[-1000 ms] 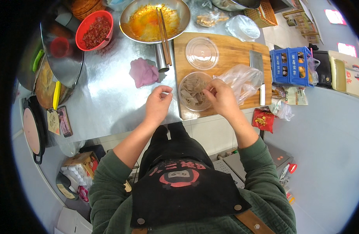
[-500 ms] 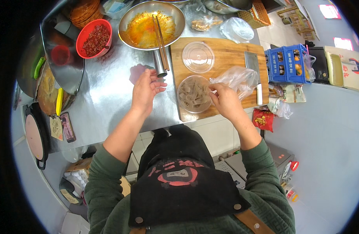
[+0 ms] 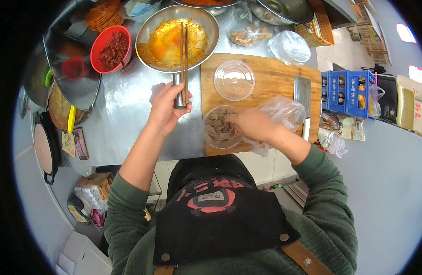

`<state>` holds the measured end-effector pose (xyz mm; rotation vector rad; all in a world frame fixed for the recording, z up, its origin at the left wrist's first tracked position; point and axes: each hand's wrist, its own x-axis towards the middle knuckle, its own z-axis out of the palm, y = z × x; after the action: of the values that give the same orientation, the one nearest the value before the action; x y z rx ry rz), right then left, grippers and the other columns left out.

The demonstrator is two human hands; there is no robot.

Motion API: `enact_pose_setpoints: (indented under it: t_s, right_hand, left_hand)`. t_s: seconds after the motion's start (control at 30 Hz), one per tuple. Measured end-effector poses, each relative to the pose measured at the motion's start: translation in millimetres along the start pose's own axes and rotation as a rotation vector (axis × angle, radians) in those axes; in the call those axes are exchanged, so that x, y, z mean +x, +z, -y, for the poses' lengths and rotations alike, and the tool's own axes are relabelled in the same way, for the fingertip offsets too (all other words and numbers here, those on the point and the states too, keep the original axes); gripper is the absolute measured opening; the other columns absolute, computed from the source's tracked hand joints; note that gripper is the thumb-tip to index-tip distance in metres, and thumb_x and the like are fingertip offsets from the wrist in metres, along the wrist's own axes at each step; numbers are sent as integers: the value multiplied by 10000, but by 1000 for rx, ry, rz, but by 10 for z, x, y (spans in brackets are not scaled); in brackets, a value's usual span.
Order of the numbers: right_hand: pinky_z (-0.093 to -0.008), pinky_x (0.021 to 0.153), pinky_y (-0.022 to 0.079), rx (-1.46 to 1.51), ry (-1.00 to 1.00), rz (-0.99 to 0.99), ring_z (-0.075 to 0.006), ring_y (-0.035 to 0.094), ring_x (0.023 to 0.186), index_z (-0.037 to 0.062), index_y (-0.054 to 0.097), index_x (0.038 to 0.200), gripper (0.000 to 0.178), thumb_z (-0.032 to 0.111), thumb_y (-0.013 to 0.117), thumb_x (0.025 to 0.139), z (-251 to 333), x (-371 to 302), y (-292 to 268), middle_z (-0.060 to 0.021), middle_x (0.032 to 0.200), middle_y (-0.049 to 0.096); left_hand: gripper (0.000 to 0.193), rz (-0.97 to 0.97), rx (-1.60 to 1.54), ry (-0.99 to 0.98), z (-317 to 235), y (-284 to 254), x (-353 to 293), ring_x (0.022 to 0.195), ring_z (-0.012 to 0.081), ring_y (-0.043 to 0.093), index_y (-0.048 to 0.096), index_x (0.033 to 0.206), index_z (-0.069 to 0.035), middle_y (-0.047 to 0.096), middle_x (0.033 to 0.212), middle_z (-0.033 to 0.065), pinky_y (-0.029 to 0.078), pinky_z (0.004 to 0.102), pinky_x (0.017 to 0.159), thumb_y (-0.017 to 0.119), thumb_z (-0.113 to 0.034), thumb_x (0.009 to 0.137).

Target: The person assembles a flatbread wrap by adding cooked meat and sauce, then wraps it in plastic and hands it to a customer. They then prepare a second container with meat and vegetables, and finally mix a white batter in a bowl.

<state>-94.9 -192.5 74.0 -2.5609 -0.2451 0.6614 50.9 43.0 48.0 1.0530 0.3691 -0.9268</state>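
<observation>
Left hand, at centre-left of the frame, is closed around the lower ends of a pair of brown chopsticks together with the metal handle of the steel pan beneath them. These chopsticks run upward across the steel pan, which holds orange-yellow sauce and sits at upper centre on the stainless worktop.

Right hand, at centre of the frame, has its fingers bunched together over a clear round container filled with pale grey-brown sliced food; whether the fingertips pinch a piece cannot be told (the knuckles hide them). This container stands on the lower left corner of a wooden cutting board. A crumpled clear plastic bag lies just behind the right hand, touching the wrist.

Other items noted: an empty clear round lid or tub on the board above the filled container; a cleaver lying upright along the board's right side; a red bowl of chopped red chilli at upper left, beside the steel pan; a blue crate at right, off the board.
</observation>
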Motion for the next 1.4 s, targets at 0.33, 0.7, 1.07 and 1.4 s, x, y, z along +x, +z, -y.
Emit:
enact_pose_setpoints:
  t_s: [0.33,0.7,1.07,1.4]
  right_hand:
    - [-242,621,500,631,103,-263,-75,605,672,6,717,1096,176,85,640,960,-573,819,-1286,-33,821,701]
    - [-408,912,538,98,-108,-334,-304,682,1039,31,695,1161,298,133,653,884,-635,2423,-1220,-193,1098,712]
    - [-451,912,534,-426,-75,26,-360,641,1110,162,502,1420,700,311,784,796,-87,2678,-942,-207,1262,569]
    - [-460,873,536,-300,-166,-164,-364,666,1023,96,653,1175,355,150,700,827,-226,2742,-705,-199,1107,632]
  left_hand:
    - [310,-152,4,73,80,157,-231,518,143,500,544,963,-73,535,710,44,386,273,443,497,-359,1073]
    - [330,-212,7,-55,628,-257,-1691,451,156,489,573,1108,-41,545,659,56,397,288,416,482,-356,1073]
    - [293,-226,-36,47,947,-520,-2196,502,123,530,570,1217,-1,592,743,49,450,262,466,470,-240,1081]
    - [303,-195,-9,35,1022,-720,-2153,483,119,517,559,1248,-15,585,736,36,440,262,454,469,-251,1080]
